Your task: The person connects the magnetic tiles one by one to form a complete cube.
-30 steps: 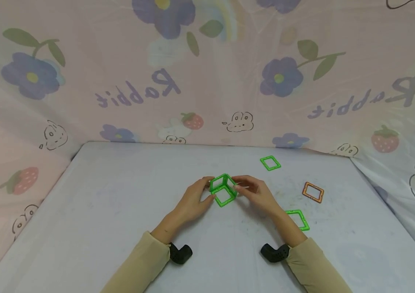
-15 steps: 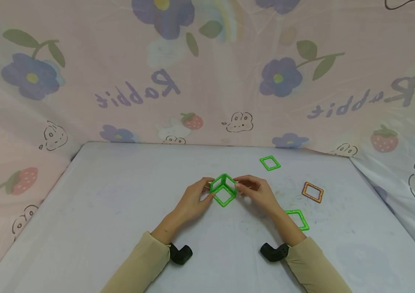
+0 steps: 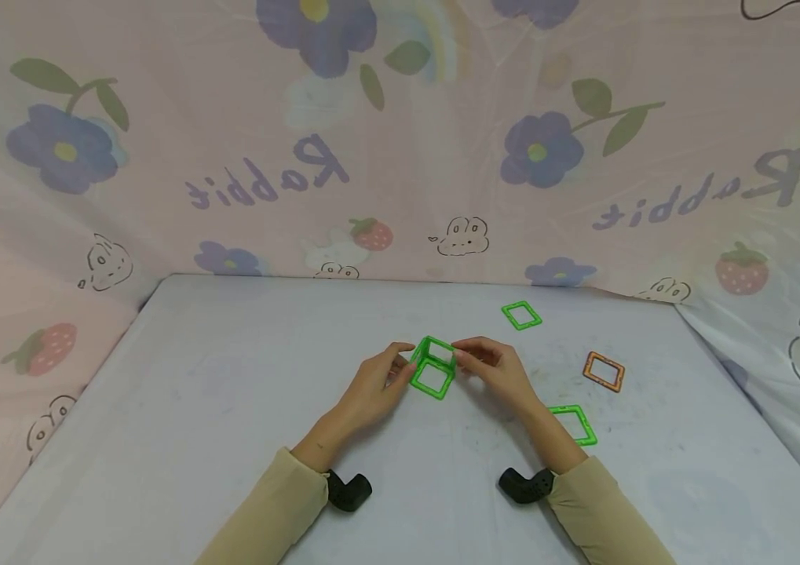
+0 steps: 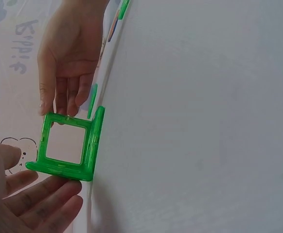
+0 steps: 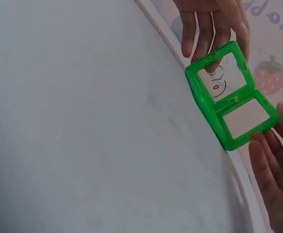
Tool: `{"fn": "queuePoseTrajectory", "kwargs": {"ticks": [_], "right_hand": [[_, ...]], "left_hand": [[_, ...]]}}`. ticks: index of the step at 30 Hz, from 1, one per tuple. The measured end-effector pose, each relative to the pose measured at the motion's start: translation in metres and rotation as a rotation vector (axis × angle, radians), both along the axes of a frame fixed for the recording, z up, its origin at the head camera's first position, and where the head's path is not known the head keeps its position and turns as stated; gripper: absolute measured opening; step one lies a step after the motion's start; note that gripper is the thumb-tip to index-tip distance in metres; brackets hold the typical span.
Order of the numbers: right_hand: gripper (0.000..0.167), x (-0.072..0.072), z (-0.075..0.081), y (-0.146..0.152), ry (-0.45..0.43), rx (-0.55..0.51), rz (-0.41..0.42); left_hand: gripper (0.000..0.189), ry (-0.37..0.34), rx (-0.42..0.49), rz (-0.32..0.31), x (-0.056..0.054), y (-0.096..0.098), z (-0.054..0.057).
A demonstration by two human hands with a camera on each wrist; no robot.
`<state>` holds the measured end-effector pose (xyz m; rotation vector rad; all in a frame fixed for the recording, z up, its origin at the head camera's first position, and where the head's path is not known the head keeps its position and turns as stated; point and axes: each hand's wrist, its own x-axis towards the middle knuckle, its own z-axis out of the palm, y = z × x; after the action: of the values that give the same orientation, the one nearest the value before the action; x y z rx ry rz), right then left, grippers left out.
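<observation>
Green square-framed magnetic tiles point(image 3: 433, 378), joined at a corner with one flat on the table and two upright, stand between the two hands. At their left side is my left hand point(image 3: 374, 386), its thumb and fingers around the edge of an upright tile. My right hand point(image 3: 502, 373) pinches the right edge between thumb and fingers. In the left wrist view, the left fingers point(image 4: 59, 199) lie against the tiles point(image 4: 90, 150). In the right wrist view, the right thumb and fingertips meet at a corner of the joined tiles point(image 5: 214, 111).
A loose green tile point(image 3: 521, 315) lies farther back to the right. Nearer is an orange tile point(image 3: 604, 371), and another green tile point(image 3: 586, 428) is partly covered by the right forearm. A patterned cloth point(image 3: 400, 157) rises behind the white table point(image 3: 230, 408).
Between the hands, the joined green tiles have turned, so their upright corner now sits farther left. The hands shift only slightly, and the loose tiles stay put.
</observation>
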<state>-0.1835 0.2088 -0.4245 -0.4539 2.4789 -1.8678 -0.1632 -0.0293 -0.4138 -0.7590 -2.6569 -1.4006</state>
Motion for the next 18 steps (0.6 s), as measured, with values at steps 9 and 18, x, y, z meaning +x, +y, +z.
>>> {"fn": "queuePoseTrajectory", "kwargs": {"ticks": [9, 18], "right_hand": [[0.03, -0.0014, 0.0013, -0.0023, -0.014, -0.007, 0.002], [0.034, -0.0043, 0.0, -0.0042, -0.01, 0.008, 0.009]], "left_hand": [[0.039, -0.024, 0.041, -0.013, 0.0023, -0.0004, 0.0009], [0.041, -0.045, 0.029, -0.027, 0.0023, -0.0003, 0.0023]]}}
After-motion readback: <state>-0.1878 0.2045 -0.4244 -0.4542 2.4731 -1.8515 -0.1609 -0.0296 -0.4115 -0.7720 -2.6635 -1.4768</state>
